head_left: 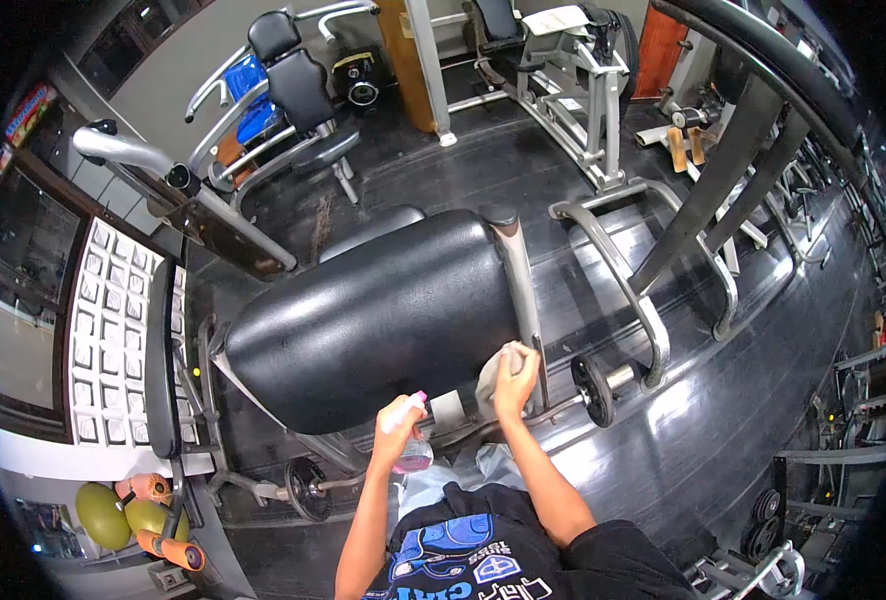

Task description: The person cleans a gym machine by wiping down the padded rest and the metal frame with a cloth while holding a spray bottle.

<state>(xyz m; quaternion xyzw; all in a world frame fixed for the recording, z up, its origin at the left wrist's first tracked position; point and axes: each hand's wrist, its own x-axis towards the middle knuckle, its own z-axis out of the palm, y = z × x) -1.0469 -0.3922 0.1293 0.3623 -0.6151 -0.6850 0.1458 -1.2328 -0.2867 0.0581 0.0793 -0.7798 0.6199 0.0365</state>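
My left hand [393, 428] is closed around a spray bottle [416, 456] with a white and pink nozzle and pinkish liquid in its clear body. A light grey cloth [487, 386] hangs from my right hand [516, 382], whose fingers are closed on it. That hand is by the near right corner of a wide black padded bench [373, 310]. The bench's smooth surface reflects the light. Whether the cloth touches the pad I cannot tell.
A barbell with a black weight plate [593, 390] lies low along the bench's near side, with another plate [306, 488] at left. Exercise balls [103, 515] are at lower left. A seat machine [303, 90] stands behind; a metal frame [628, 300] rises at right.
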